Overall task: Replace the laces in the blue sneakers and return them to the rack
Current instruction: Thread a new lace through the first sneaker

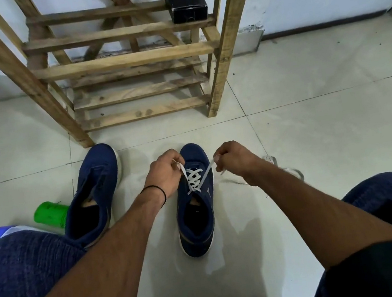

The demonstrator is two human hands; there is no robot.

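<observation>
Left sneaker (96, 188): on the floor (314, 130), toe near the rack's (126, 61) left front leg.
Left hand (165, 170): fingers curled, pinching one end of the white lace (195, 177).
Middle sneaker (199, 211): upright between both hands, toe towards the far rack, lace crisscrossed through its eyelets.
Right hand (236, 159): fingers curled, pinching the other lace end, drawn rightward.
Grey lace (287, 169): loose on the floor, right of that wrist.
</observation>
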